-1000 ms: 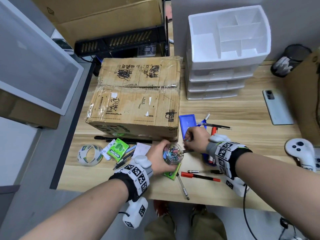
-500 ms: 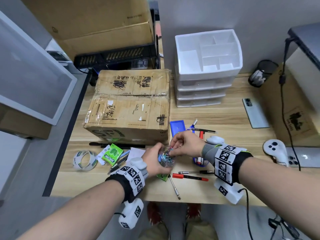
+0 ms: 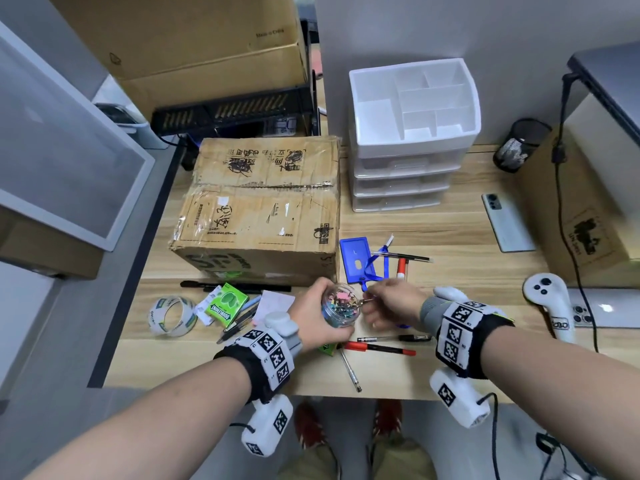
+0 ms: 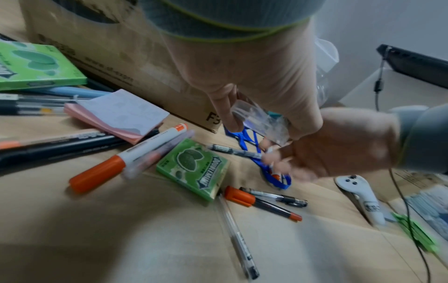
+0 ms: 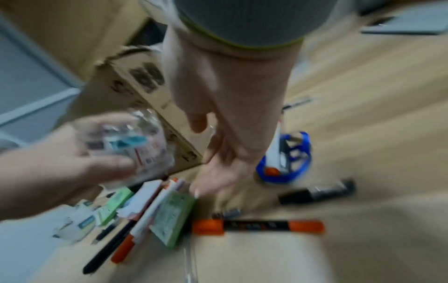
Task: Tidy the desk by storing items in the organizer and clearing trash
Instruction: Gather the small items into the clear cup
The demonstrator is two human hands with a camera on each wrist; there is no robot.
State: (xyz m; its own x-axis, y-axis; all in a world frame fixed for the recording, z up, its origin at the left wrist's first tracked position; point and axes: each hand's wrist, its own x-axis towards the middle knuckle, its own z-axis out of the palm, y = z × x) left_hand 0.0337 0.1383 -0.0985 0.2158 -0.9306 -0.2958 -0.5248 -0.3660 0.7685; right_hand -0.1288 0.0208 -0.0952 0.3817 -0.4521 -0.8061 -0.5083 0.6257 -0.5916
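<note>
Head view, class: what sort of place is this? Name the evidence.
Most likely an office workspace: a wooden desk strewn with pens, a white drawer organizer, and cardboard shipping boxes.

Head view: high above, looking down over the surface (image 3: 450, 233). Wrist views: close, along the hands, sharing the clip jar (image 3: 341, 306) and orange marker (image 4: 263, 204).

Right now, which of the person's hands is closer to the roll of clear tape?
The left. The left hand, gripping the clear jar of clips, is a few items to the right of the tape roll. The right hand is farther right, beyond the jar.
</note>
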